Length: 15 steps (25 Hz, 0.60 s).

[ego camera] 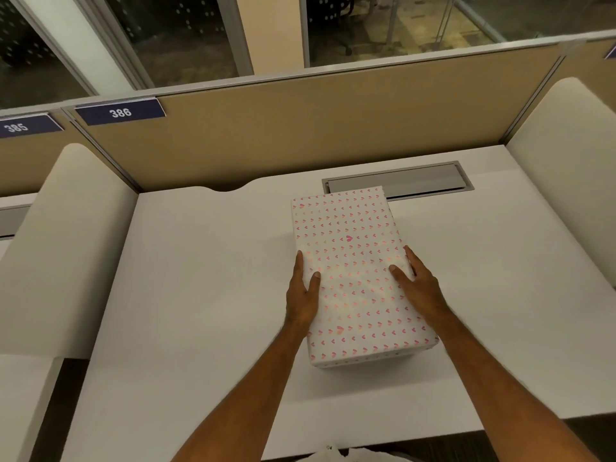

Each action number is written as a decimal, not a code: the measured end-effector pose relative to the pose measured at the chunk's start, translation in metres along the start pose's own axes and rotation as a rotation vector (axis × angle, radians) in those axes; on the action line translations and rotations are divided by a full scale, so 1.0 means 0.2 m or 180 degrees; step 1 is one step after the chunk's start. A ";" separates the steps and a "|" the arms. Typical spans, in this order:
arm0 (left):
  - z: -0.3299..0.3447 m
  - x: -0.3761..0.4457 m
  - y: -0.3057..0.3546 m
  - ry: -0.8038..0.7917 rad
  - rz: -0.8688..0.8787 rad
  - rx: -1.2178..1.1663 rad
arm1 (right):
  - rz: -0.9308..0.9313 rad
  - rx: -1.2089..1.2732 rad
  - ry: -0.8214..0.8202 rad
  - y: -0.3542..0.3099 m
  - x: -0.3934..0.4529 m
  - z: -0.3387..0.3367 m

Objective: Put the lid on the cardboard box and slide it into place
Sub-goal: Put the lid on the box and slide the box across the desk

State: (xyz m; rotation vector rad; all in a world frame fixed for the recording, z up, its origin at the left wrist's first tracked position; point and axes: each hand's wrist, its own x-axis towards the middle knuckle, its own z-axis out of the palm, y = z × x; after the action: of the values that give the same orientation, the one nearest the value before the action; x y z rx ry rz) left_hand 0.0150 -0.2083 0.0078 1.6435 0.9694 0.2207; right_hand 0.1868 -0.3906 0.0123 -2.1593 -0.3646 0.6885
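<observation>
**Risk: lid skew under uneven side pressure**

Lid (353, 268) sits on the box, on the desk (200, 278). Left hand (301, 288) and right hand (418, 281) clasp its long sides, thumbs on top. Beyond the grip, the far end overlaps the grey slot (426, 181); unequal pushing would likely twist or jam it.

White desk (200, 278) with grey cable tray (416, 181), tan partition (300, 121), sign 386 (120, 112)

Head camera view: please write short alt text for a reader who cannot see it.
Two bare hands, left hand and right hand, grip the long sides of a heart-patterned box on a white desk, its far end overlapping a grey cable slot.
</observation>
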 end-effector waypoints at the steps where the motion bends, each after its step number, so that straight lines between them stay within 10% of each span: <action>1: 0.00 0.00 -0.01 -0.0010 0.0011 -0.0019 | 0.0021 0.0071 -0.0001 0.00 0.00 -0.01; 15: 0.55 0.33 0.48 -0.0353 0.0378 -0.0042 | 0.0006 0.0321 0.0187 0.04 0.38 -0.69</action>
State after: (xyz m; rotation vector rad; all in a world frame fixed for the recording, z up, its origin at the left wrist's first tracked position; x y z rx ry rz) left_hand 0.1698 -0.2433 0.0336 1.6847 0.7865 0.2133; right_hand 0.3296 -0.4452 0.0503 -2.0797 -0.2906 0.6299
